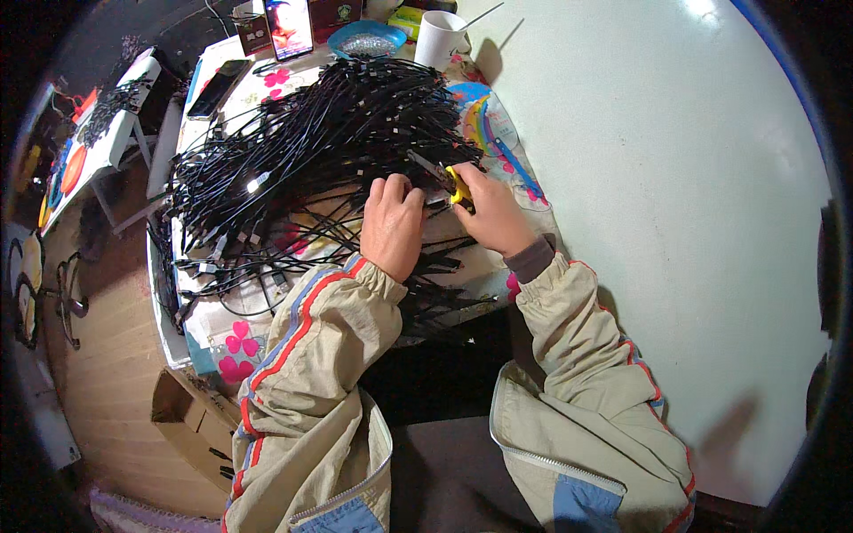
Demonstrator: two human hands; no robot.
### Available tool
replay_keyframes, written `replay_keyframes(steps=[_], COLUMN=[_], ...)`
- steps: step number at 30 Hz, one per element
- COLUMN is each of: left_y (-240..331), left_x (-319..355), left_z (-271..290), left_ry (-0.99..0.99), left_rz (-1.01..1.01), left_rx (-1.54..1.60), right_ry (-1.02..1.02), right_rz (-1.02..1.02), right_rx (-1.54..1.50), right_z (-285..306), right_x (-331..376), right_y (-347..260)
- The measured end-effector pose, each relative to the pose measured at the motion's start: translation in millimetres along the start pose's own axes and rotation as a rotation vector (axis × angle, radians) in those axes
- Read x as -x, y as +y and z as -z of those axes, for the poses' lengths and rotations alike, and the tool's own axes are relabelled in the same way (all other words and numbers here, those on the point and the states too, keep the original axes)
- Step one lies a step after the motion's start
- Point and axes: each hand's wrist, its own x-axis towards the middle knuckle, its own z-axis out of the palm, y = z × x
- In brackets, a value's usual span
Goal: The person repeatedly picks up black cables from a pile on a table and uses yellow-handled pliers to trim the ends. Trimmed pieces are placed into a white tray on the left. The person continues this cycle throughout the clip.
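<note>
On the floor at the lower left stands one open cardboard box (197,416). Farther in, two hands meet over the patterned tabletop (213,322): the right hand (493,211) grips one yellow-handled hand tool (460,186), while the left hand (392,229) curls its fingers among the cables, though I cannot tell whether it pinches one. The black cables (329,133) lie in one large heap before and around the hands, too tangled to count. Each should be light and springy, probably a little slick and quick to snag on its neighbours; best held just behind the plug, sparing the thin wire a sharp bend. Beyond the right hand lies one blue slim tool (518,169); farther off are one dark phone (219,89) lying flat, one white cup (438,41), one blue bowl (400,35) and one lit, upright phone (290,30).
</note>
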Motion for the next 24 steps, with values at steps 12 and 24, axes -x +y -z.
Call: replay_keyframes(steps=[12, 24], left_y=[10, 15], left_x=[-5, 0], left_z=[12, 22], left_ry=[0.271, 0.294], left_rz=[0.189, -0.067], left_rx=[0.504, 0.550], right_ry=[0.232, -0.018], right_rz=[-0.151, -0.439], right_rx=[-0.160, -0.761], right_z=[13, 25], right_x=[18, 63], right_y=[-4, -42])
